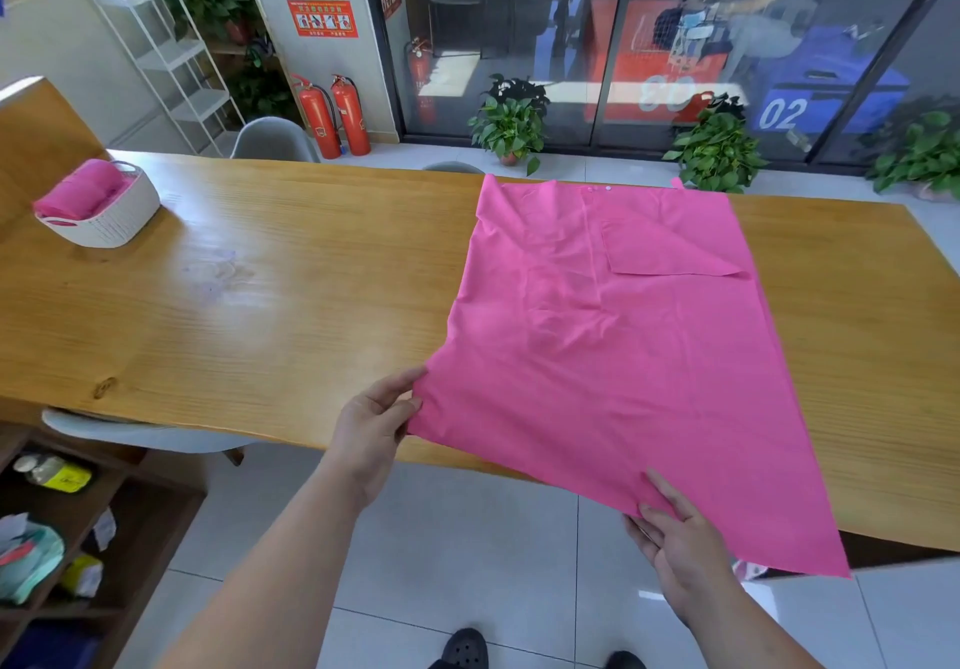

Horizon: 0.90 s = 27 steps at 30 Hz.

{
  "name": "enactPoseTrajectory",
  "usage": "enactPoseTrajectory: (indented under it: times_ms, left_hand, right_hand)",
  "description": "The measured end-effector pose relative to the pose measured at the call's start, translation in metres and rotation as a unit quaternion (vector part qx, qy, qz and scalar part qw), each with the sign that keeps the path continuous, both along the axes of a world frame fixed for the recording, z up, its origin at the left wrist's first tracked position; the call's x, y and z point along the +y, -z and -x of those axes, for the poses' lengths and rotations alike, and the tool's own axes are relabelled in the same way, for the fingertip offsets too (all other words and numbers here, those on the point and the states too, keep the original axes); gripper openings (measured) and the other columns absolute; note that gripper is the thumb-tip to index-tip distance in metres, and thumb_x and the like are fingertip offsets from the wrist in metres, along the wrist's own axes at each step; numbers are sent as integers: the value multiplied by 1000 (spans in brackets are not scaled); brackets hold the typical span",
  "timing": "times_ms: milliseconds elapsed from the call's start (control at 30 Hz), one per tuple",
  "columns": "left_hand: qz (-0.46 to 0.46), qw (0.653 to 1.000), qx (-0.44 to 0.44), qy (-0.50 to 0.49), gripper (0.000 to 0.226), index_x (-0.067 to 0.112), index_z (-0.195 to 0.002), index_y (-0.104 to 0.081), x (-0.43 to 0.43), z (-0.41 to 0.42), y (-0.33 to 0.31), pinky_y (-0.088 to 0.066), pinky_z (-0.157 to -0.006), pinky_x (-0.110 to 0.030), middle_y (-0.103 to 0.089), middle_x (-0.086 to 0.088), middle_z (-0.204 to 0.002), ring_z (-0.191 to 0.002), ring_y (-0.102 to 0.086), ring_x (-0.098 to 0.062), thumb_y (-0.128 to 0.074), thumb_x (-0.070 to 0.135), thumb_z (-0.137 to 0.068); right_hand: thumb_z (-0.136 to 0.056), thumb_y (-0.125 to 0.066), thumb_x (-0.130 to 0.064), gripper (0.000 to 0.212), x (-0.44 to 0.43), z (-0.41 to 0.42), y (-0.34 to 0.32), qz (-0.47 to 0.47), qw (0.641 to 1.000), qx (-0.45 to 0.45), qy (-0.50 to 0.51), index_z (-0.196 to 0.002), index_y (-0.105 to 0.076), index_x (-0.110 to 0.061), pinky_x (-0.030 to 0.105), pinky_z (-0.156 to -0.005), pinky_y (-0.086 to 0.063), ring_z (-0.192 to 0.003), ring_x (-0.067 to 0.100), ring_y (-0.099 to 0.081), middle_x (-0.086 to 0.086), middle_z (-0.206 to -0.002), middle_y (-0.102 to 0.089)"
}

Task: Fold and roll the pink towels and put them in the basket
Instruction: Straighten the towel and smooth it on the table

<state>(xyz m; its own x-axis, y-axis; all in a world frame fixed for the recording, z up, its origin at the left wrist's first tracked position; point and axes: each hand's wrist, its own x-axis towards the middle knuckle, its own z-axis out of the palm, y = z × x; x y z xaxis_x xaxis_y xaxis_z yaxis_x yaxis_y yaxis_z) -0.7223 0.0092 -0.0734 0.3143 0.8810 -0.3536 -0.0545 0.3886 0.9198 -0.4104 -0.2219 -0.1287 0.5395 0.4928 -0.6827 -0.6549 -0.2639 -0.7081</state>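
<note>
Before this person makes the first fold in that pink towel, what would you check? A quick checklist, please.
1. The left hand pinches the pink towel at its near left corner: ok.
2. The right hand pinches the near edge: ok.
3. Towel lies flat: not ok; its far right corner is flipped over, and creases show.
4. Towel wholly on the table: not ok; the near edge overhangs.
5. The basket has room beside the rolled towel in it: cannot tell.
</note>
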Motion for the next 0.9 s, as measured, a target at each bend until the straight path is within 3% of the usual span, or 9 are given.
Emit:
enactPoseTrajectory:
  times_ms: [167,300,500,600,667,733,767,833,900]
  left_hand:
    - [29,958,285,9,48,30,-109,-79,-19,22,55,-66,-81,-45,-81,-1,-102,-89,-78,-25,-55,-9,-91]
    - [34,938,344,33,49,36,-101,-79,-28,27,65,-63,-74,-37,-80,1,-97,-91,-75,-24,-53,-4,-92]
    - [49,965,243,84,39,15,-129,-74,-21,22,43,-53,-68,-23,-80,0,-111,-81,-67,-16,-61,-6,-100]
    - [59,996,28,56,40,17,-136,-71,-5,12,-2,-48,-64,-23,-77,4,-115,-76,-56,-12,-62,-3,-102]
    - [48,996,-48,59,42,20,-137,-71,0,7,-27,-45,-68,-25,-74,6,-122,-78,-55,-9,-63,-1,-102]
    - [29,995,37,85,42,26,-132,-73,-2,11,-24,-46,-63,-23,-77,8,-108,-70,-55,-8,-64,-1,-102]
    - [11,985,135,107,42,29,-129,-74,-5,16,-15,-45,-58,-22,-77,9,-96,-66,-57,-8,-65,-2,-101]
    - [13,940,295,171,47,27,-133,-72,-14,28,-2,-43,-56,-25,-77,5,-91,-67,-63,-12,-66,-2,-97]
    - [51,913,340,219,52,19,-141,-66,-17,31,2,-40,-56,-25,-74,-2,-82,-62,-63,-10,-63,-5,-94]
  right_hand:
    - [-99,-49,20,59,-2,6,4,52,996,-28,-61,-140,-68,-19,47,-105,-54,-103,31,-72,19,-131,-70]
    - [-103,-48,14,52,1,9,-1,61,995,-41,-73,-138,-68,-19,47,-102,-55,-95,30,-71,18,-126,-72]
    - [-107,-44,11,50,0,7,-2,62,996,-40,-53,-139,-68,-18,45,-102,-56,-106,31,-74,16,-129,-72]
    - [-102,-40,17,58,0,4,-7,35,999,-19,-12,-142,-66,-16,45,-104,-53,-109,34,-71,18,-131,-70]
    - [-100,-39,19,61,0,3,-8,9,1000,0,5,-144,-64,-16,46,-105,-51,-112,35,-70,17,-134,-68]
    - [-99,-39,20,64,-1,3,-9,4,1000,2,-1,-145,-63,-17,46,-105,-51,-114,34,-70,16,-135,-69]
    - [-98,-39,21,66,-2,2,-9,11,1000,-3,-11,-146,-63,-18,46,-104,-52,-113,34,-71,16,-135,-69]
    - [-96,-40,23,70,-3,1,-7,31,998,-25,-39,-146,-62,-19,45,-102,-54,-108,33,-72,17,-135,-67]
    - [-95,-39,25,73,-4,0,-6,43,997,-38,-57,-149,-60,-19,45,-101,-55,-103,33,-72,20,-138,-64]
